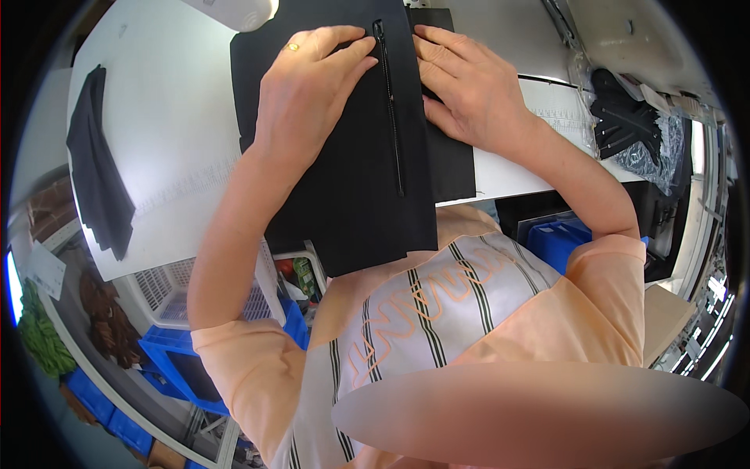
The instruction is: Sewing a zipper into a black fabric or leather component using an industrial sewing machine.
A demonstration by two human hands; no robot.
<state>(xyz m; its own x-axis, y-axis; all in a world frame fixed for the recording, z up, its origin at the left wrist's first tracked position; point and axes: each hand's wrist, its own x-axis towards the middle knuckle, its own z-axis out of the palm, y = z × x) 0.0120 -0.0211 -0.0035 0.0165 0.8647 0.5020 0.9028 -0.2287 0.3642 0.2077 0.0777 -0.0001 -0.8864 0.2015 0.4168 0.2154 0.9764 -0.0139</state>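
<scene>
- Black cloth (336, 195) lay on white table (180, 102), overhanging its near edge; zipper (393, 117) ran lengthwise.
- Left hand (312, 82): fingertips bunched beside zipper; pinch could not be told.
- Right hand (475, 92): fingers lay slightly parted at cloth's right edge; grip unclear.

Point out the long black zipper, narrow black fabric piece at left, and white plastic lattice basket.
Long black zipper (393, 111): head view, middle of its teeth.
Narrow black fabric piece (99, 168): head view, its middle.
White plastic lattice basket (166, 289): head view, latticed part.
</scene>
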